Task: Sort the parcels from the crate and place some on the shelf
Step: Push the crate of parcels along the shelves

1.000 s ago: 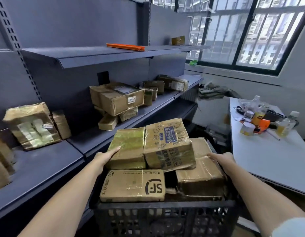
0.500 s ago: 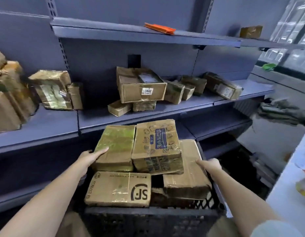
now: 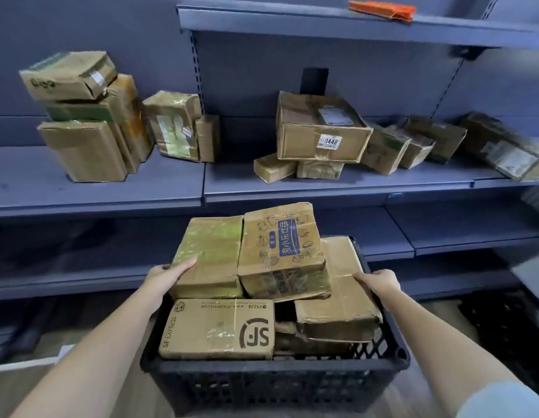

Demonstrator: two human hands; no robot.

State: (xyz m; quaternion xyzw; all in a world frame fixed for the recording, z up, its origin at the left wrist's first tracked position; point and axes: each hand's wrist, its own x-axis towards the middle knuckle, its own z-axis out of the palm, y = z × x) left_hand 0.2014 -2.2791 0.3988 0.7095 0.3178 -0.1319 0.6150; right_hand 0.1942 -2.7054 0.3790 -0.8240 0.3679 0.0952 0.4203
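A black plastic crate (image 3: pixel 274 375) sits between my arms, piled with cardboard parcels. On top lie a green-taped parcel (image 3: pixel 214 251) and a parcel with blue print (image 3: pixel 283 245). An SF Express box (image 3: pixel 217 327) lies in front, and a plain taped parcel (image 3: pixel 340 300) on the right. My left hand (image 3: pixel 165 276) grips the crate's left side, thumb resting on the green-taped parcel. My right hand (image 3: pixel 380 280) grips the crate's right rim beside the plain parcel. The grey-blue shelf (image 3: pixel 352 188) stands just beyond the crate.
The middle shelf board holds a box labelled 0448 (image 3: pixel 319 131) on two small boxes, several parcels to its right, and a stack of parcels (image 3: pixel 87 116) at the left. An orange flat item (image 3: pixel 383 9) lies on the top board. Another dark crate (image 3: pixel 509 327) sits low right.
The view has swung left, from the window and white table to face the shelf squarely. The crate has come along with both hands still on its sides; the parcels in it have not shifted.
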